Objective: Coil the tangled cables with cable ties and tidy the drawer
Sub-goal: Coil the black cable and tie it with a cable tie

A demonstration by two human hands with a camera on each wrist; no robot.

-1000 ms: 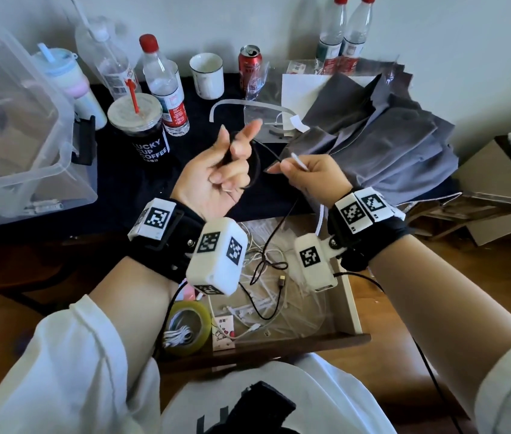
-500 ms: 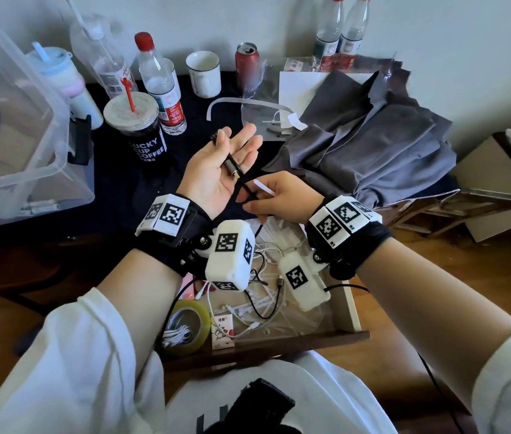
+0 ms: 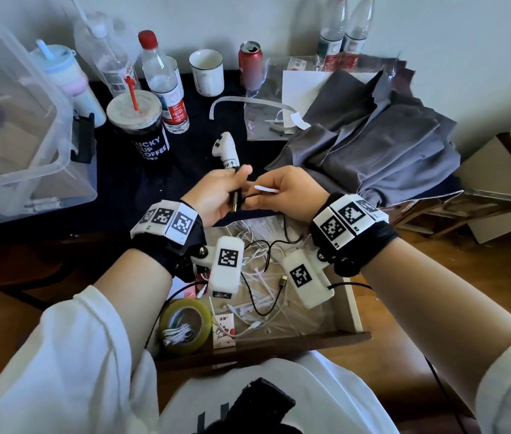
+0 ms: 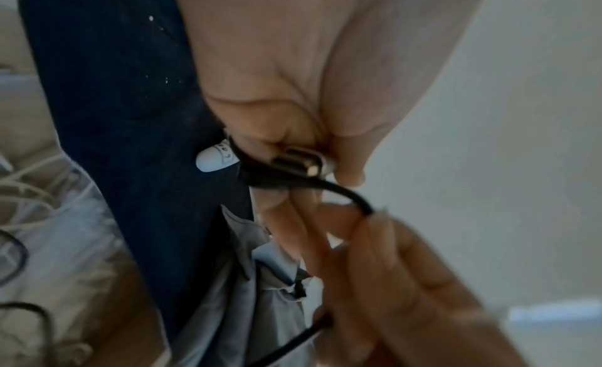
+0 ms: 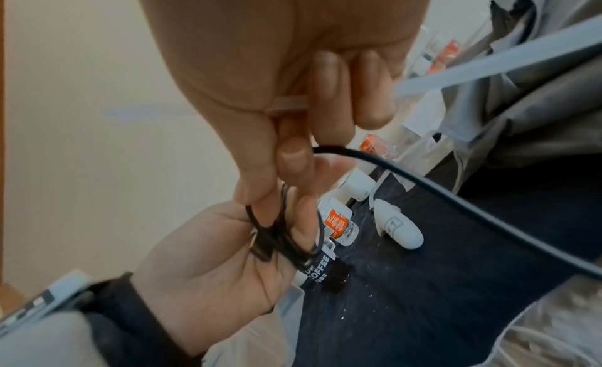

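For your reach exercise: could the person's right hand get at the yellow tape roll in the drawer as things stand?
Probably not: the right hand is pinching the black cable and a white cable tie, and the tape roll sits under the left forearm.

Both hands [image 3: 216, 192] [image 3: 288, 191] curled, fingertips together

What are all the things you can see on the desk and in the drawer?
black cable: one, black, coiled in the left hand, tail hanging into the drawer
cable tie: one, white, in the right hand
drawer: one, wooden, open, holding white cables and a tape roll
coffee cup: one, black
water bottles: several, clear
soda can: one, red
mug: one, white
storage box: one, clear
grey cloth: one, right
left hand: grips the cable coil
right hand: pinches the cable and the tie
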